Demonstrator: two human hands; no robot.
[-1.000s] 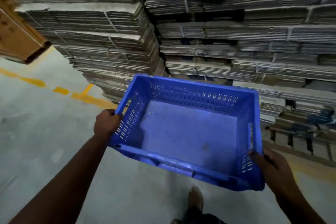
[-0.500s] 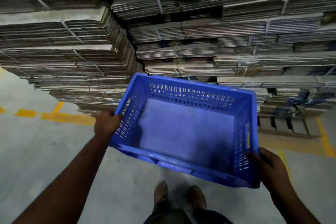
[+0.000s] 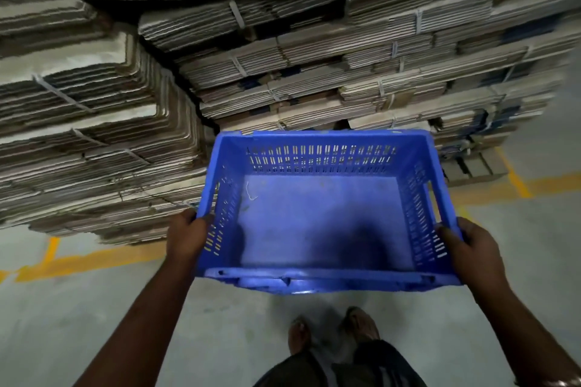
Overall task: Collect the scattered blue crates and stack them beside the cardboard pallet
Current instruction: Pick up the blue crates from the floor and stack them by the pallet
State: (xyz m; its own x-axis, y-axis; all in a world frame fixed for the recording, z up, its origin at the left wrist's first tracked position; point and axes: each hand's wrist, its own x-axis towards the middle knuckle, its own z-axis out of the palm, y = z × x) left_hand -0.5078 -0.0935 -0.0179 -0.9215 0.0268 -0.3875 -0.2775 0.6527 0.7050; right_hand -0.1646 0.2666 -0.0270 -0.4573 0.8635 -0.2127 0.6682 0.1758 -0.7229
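Observation:
An empty blue crate (image 3: 320, 223) with slotted walls hangs in front of me above the floor, open side up. My left hand (image 3: 187, 237) grips its left wall and my right hand (image 3: 471, 250) grips its right wall by the handle slot. Straight ahead rises the cardboard pallet (image 3: 314, 78), tall bundles of flattened cardboard tied with white straps. The crate's far rim is close to the cardboard stack. No other blue crates are in view.
A second leaning cardboard stack (image 3: 78, 135) stands to the left. Wooden pallet boards (image 3: 474, 166) show under the right stack. Yellow floor lines (image 3: 88, 261) run along the grey concrete floor (image 3: 78, 324). My feet (image 3: 333, 330) are below the crate.
I have stepped closer to the cardboard stacks and turned to face them. The crate, held in both hands, now sits squarer and more central in front of me.

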